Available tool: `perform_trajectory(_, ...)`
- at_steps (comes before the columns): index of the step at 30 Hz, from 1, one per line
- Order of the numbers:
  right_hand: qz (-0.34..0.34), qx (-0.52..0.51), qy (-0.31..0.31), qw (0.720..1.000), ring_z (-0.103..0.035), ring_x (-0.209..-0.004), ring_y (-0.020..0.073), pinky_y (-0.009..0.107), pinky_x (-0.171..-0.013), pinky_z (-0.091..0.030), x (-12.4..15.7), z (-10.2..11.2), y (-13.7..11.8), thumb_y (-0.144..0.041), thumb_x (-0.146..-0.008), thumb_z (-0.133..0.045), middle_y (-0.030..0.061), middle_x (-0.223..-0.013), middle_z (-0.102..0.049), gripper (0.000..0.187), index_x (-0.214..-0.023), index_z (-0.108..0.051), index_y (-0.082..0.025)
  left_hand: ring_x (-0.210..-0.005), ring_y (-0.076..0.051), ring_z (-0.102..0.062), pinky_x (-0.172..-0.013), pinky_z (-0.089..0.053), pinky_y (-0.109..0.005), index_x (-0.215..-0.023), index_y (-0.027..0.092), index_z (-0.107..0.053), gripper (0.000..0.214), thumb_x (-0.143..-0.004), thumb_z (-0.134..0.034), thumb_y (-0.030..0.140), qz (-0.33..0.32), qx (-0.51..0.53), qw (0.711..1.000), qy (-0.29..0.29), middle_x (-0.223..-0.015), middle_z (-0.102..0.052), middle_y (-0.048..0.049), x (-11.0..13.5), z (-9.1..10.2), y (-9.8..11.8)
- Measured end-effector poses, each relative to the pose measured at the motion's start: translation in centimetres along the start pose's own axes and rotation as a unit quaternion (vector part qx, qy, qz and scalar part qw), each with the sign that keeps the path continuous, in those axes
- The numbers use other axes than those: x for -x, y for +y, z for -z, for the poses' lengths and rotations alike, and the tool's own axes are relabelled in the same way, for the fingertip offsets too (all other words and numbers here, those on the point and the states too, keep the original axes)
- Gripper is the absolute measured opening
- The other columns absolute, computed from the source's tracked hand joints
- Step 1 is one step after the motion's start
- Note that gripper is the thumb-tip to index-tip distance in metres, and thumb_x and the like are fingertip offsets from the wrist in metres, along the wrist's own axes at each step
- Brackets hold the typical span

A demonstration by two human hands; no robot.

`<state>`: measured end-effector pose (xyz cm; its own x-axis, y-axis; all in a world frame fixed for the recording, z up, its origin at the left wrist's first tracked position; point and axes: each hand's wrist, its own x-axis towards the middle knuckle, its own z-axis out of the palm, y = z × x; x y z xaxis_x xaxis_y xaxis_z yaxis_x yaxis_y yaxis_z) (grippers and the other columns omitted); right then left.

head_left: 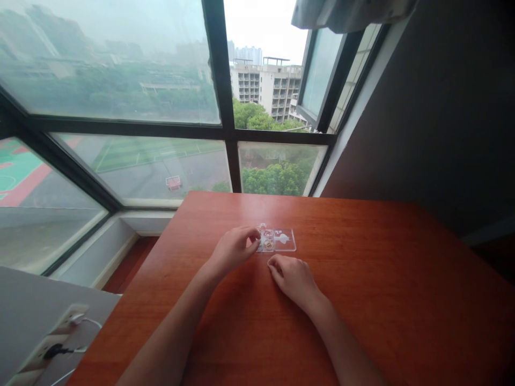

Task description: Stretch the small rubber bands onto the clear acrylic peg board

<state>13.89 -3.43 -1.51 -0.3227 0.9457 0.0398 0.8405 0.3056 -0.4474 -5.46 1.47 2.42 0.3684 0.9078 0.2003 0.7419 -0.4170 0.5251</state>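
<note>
A small clear plastic box (267,242) lies on the reddish-brown table, with several small ring-like pieces in its compartments. Its transparent flap or lid (285,239), printed with a white figure, lies flat to the right. My left hand (238,244) grips the box's left edge between thumb and fingers, hiding that end. Just in front of the box, my right hand (293,276) rests near the tabletop with thumb and forefinger pinched together. A thin pale edge shows at those fingertips, too small to name.
The wooden table (382,279) stretches wide to the right and towards me. Beyond its far edge stand dark-framed windows (229,134), one pane swung outward. At lower left, a wall socket (52,348) holds plugs and cables. A grey curtain (350,13) hangs at the top.
</note>
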Motion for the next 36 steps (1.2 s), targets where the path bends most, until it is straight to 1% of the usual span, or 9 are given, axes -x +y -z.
perform_trajectory(6,-0.02,-0.017,0.006,1.0,-0.065,-0.075,0.0144,0.024,-0.062,-0.031,0.0,0.3,-0.1,-0.026,-0.09,-0.052,-0.0023,-0.081,-0.072,0.013,-0.09,-0.065,-0.025,-0.069,-0.013,-0.055,-0.06,-0.035,-0.021,-0.081,0.02,-0.065,0.01,-0.082,-0.055,0.023,-0.012,0.016,1.0,-0.019,-0.079,-0.067,0.0002,0.1,-0.4,0.3)
perform_trajectory(11,-0.048,-0.012,0.025,0.998,-0.064,-0.074,0.0149,0.024,-0.061,-0.031,-0.1,0.3,0.0,-0.032,-0.091,-0.053,-0.0013,-0.082,-0.071,0.013,-0.093,-0.065,-0.026,-0.069,-0.013,-0.056,-0.061,-0.036,-0.021,-0.082,0.02,-0.066,0.013,-0.083,-0.054,0.024,-0.008,0.016,0.999,-0.03,-0.079,-0.067,-0.0005,0.1,-0.6,0.4)
perform_trajectory(15,-0.05,0.001,0.015,0.999,-0.065,-0.076,0.0158,0.024,-0.061,-0.03,-0.1,0.0,0.2,-0.031,-0.09,-0.053,-0.0009,-0.081,-0.071,0.012,-0.092,-0.064,-0.026,-0.065,-0.012,-0.056,-0.058,-0.035,-0.02,-0.084,0.021,-0.067,0.015,-0.083,-0.053,0.025,0.002,0.018,0.999,-0.043,-0.08,-0.069,-0.0005,0.1,-0.6,0.7)
perform_trajectory(18,-0.048,-0.01,0.022,0.999,-0.064,-0.075,0.0155,0.024,-0.061,-0.031,-0.1,-0.1,0.3,-0.029,-0.089,-0.055,-0.0017,-0.081,-0.071,0.01,-0.09,-0.064,-0.026,-0.065,-0.012,-0.056,-0.058,-0.036,-0.02,-0.084,0.021,-0.067,0.016,-0.083,-0.053,0.026,0.005,0.016,0.999,-0.049,-0.08,-0.069,-0.0009,0.1,-0.6,0.9)
perform_trajectory(22,-0.039,-0.047,0.048,0.997,-0.062,-0.071,0.0138,0.023,-0.062,-0.032,-0.1,0.0,0.4,-0.027,-0.087,-0.056,-0.0032,-0.077,-0.07,0.008,-0.087,-0.065,-0.026,-0.064,-0.012,-0.055,-0.057,-0.035,-0.02,-0.084,0.02,-0.068,0.016,-0.083,-0.053,0.026,0.007,0.023,0.999,-0.048,-0.079,-0.069,-0.0012,0.1,-0.5,1.1)
perform_trajectory(25,-0.037,-0.084,0.08,0.993,-0.059,-0.066,0.0133,0.022,-0.062,-0.034,-0.1,0.2,0.4,-0.028,-0.087,-0.055,-0.0029,-0.071,-0.067,0.011,-0.087,-0.065,-0.025,-0.063,-0.011,-0.054,-0.056,-0.035,-0.02,-0.084,0.019,-0.069,0.016,-0.083,-0.054,0.026,0.005,0.053,0.997,-0.055,-0.077,-0.068,-0.001,0.0,-0.6,1.3)
perform_trajectory(31,-0.034,-0.16,0.132,0.978,-0.052,-0.054,0.0125,0.022,-0.057,-0.035,-0.4,0.3,0.8,-0.03,-0.086,-0.053,-0.0038,-0.056,-0.055,0.016,-0.088,-0.067,-0.022,-0.065,-0.011,-0.055,-0.057,-0.037,-0.019,-0.08,0.018,-0.069,0.015,-0.082,-0.056,0.024,-0.019,0.112,0.99,-0.078,-0.075,-0.067,-0.0013,0.0,-1.3,1.7)
perform_trajectory(34,-0.036,-0.187,0.145,0.971,-0.05,-0.052,0.0122,0.021,-0.056,-0.036,-0.5,0.4,0.9,-0.03,-0.086,-0.053,-0.0042,-0.054,-0.052,0.016,-0.088,-0.066,-0.021,-0.062,-0.01,-0.053,-0.056,-0.036,-0.019,-0.078,0.017,-0.068,0.016,-0.083,-0.055,0.023,-0.025,0.112,0.99,-0.082,-0.07,-0.065,-0.0004,0.0,-1.7,1.7)
perform_trajectory(36,-0.046,-0.181,0.147,0.971,-0.051,-0.053,0.0124,0.021,-0.056,-0.035,-0.5,0.4,0.9,-0.03,-0.086,-0.053,-0.0041,-0.054,-0.053,0.016,-0.088,-0.067,-0.021,-0.061,-0.01,-0.052,-0.057,-0.036,-0.019,-0.077,0.017,-0.067,0.015,-0.083,-0.054,0.022,-0.028,0.105,0.991,-0.074,-0.068,-0.063,0.0004,0.0,-1.8,1.6)
